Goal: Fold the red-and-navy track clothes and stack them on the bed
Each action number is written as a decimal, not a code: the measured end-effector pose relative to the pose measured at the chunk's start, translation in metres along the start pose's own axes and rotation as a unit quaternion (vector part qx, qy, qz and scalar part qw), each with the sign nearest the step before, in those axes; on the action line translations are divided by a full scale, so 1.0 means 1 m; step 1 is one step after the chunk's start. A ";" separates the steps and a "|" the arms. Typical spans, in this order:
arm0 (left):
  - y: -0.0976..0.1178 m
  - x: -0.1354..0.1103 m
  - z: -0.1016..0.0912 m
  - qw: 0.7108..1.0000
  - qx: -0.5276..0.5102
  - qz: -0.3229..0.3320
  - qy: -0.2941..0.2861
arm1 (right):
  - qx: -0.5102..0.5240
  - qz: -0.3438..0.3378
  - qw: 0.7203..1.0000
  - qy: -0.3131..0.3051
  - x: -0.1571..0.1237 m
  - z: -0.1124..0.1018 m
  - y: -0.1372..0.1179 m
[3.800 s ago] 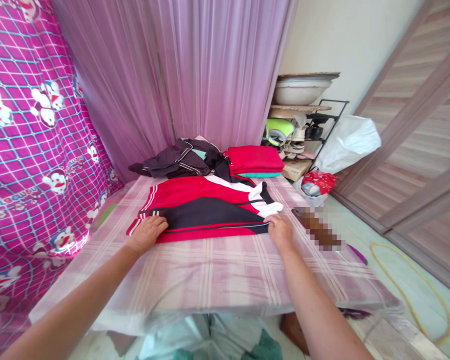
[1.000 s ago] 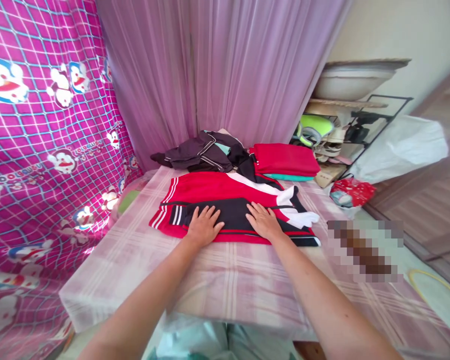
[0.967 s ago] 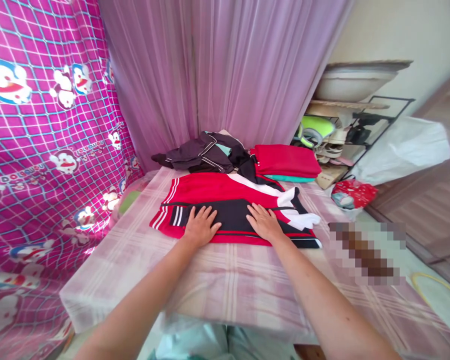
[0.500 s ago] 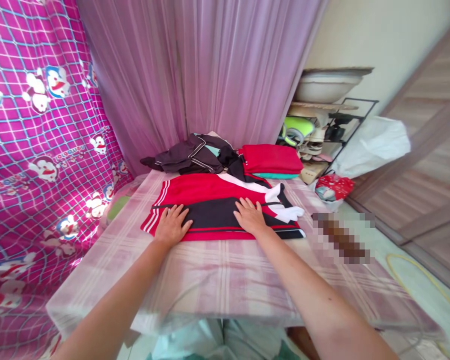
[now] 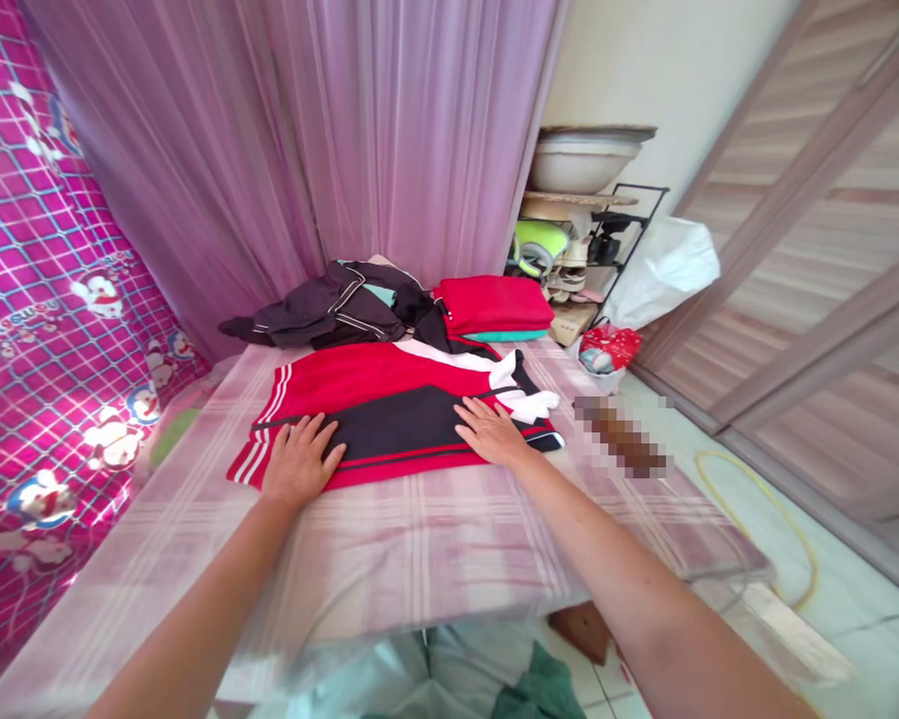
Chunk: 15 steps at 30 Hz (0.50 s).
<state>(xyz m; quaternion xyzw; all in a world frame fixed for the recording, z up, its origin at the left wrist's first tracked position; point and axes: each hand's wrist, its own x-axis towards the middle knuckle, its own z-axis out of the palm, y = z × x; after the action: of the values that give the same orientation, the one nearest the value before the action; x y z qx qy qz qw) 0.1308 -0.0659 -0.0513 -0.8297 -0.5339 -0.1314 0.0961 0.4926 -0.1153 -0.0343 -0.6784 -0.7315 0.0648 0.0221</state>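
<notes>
A red, black and white sports jacket [image 5: 390, 424] lies folded lengthwise and spread on the table. White stripes cross its left end, and white collar-like parts show at its right end. My left hand [image 5: 300, 461] rests flat on the garment near the striped end, fingers apart. Toward the other end, my right hand [image 5: 488, 431] is also laid flat, fingers spread, over the black panel and the near red edge. Neither hand grips anything.
A checked cloth covers the table [image 5: 435, 539]. Behind the garment are a crumpled dark jacket [image 5: 330, 305] and a folded red-and-green stack [image 5: 494, 305]. A blurred-out object [image 5: 621, 436] is at the right edge. A shelf with a basin [image 5: 584, 163] stands behind, beside a white bag [image 5: 663, 270].
The view has turned to the right, so everything appears farther left. My right hand has slid along the garment toward its collar end. My left hand stays near the striped end.
</notes>
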 end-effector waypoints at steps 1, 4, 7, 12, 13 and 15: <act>0.000 0.000 0.001 1.000 -0.001 0.000 0.003 | -0.011 0.006 1.000 0.006 -0.008 0.001 0.015; -0.001 0.000 0.003 1.000 -0.004 0.000 0.011 | -0.042 0.023 0.998 0.030 -0.030 0.009 0.053; -0.001 0.000 0.003 1.000 -0.014 0.004 0.015 | -0.057 0.032 0.996 0.060 -0.044 0.016 0.073; -0.001 0.000 0.002 0.999 -0.023 0.005 0.025 | -0.047 0.060 0.990 0.122 -0.049 0.020 0.074; -0.001 0.000 0.001 0.999 -0.023 0.007 0.033 | -0.043 0.068 0.987 0.138 -0.049 0.019 0.073; 0.000 -0.001 -0.002 0.998 -0.029 0.014 0.053 | -0.038 0.093 0.979 0.175 -0.051 0.017 0.072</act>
<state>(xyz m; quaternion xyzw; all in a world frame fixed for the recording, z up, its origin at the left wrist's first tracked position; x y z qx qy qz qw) 0.1303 -0.0676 -0.0499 -0.8315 -0.5120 -0.1895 0.1023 0.5661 -0.1620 -0.0569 -0.7449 -0.6517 -0.0808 0.1173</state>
